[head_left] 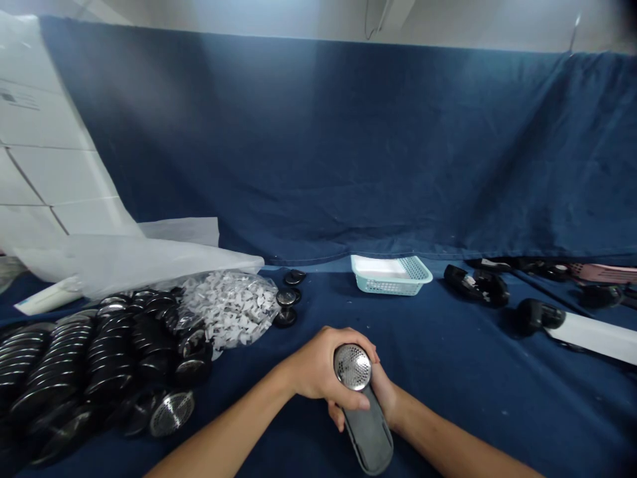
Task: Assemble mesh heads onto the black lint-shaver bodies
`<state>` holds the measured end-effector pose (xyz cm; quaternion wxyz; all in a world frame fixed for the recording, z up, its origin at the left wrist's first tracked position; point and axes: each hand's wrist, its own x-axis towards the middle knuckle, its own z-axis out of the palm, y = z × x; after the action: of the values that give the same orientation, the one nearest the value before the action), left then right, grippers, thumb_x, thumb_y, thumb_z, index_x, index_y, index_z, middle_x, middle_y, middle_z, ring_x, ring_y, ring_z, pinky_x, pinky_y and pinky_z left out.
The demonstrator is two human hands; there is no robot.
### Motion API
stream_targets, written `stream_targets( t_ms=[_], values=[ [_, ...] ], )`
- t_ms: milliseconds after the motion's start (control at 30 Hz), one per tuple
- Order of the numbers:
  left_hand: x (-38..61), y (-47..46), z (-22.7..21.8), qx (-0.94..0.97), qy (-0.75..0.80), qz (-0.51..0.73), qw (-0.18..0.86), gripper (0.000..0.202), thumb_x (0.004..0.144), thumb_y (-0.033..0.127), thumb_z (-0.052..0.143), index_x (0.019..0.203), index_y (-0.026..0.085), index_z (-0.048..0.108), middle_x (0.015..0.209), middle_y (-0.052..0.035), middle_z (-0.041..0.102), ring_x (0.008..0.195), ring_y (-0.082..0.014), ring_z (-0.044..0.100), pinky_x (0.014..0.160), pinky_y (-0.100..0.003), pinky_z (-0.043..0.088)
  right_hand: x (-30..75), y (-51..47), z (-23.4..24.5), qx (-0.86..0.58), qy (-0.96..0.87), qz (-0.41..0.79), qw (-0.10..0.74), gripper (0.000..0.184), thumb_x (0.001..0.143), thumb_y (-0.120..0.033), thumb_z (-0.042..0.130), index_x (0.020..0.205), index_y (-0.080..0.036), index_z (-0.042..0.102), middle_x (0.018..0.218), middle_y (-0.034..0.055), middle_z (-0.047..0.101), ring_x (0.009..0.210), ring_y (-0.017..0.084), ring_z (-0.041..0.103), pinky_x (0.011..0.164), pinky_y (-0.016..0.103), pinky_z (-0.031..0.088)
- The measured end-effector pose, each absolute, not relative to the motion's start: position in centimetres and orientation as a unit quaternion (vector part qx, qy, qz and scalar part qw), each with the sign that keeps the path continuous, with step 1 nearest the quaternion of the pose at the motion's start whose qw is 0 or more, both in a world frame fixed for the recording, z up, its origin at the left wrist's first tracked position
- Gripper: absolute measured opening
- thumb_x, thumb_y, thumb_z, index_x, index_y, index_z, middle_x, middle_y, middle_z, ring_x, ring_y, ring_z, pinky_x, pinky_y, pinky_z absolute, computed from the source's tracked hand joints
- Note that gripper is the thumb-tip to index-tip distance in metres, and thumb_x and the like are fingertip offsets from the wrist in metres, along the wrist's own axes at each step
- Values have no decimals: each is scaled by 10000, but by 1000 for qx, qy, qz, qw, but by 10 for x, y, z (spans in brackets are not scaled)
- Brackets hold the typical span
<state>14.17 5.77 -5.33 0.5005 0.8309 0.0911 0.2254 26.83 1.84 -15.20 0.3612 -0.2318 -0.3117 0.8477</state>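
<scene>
A grey lint shaver point(371, 431), with a round, perforated metal head point(353, 367), is held at a slant low in the middle of the head view. My left hand point(318, 372) is closed around its head end, the thumb lying across the body just below the metal disc. From the right, my right hand point(383, 392) closes round the same shaver, with its fingers partly hidden behind the body. Both hands touch the shaver above the blue cloth. To the left lies a loose perforated metal disc in a rim point(172, 413).
Rows of black-rimmed discs point(64, 372) fill the left, beside a clear bag of small grey-white pieces point(239, 309). Several round black parts point(286, 297) lie near it. A light-blue basket point(391, 285) stands behind my hands. Black parts point(478, 285) and a white strip point(592, 335) lie right.
</scene>
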Motion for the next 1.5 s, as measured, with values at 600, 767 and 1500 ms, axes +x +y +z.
stream_targets(
  t_ms=[600,767,1500],
  values=[
    [139,60,-56,825,165,269,469,808,399,378,926,1128,220,617,1298,-87,555,1170,-270,538,1006,-393,427,265,13,-123,-247,-278,834,407,737,810,-715,320,701,-80,679,475,108,637,427,181,601,420,229,445],
    [128,54,-27,888,185,238,349,897,452,375,912,1268,288,550,1371,-65,481,1234,-275,475,1048,-427,372,266,14,-125,-271,-243,821,440,724,863,-643,274,752,-59,686,493,117,641,436,197,605,453,258,462],
    [125,35,5,950,300,77,-41,463,808,591,592,1017,181,650,837,-67,658,783,-264,632,852,-438,411,261,12,-119,-358,-183,803,440,644,849,-670,424,830,-89,701,629,101,710,561,203,671,552,260,497]
  ],
)
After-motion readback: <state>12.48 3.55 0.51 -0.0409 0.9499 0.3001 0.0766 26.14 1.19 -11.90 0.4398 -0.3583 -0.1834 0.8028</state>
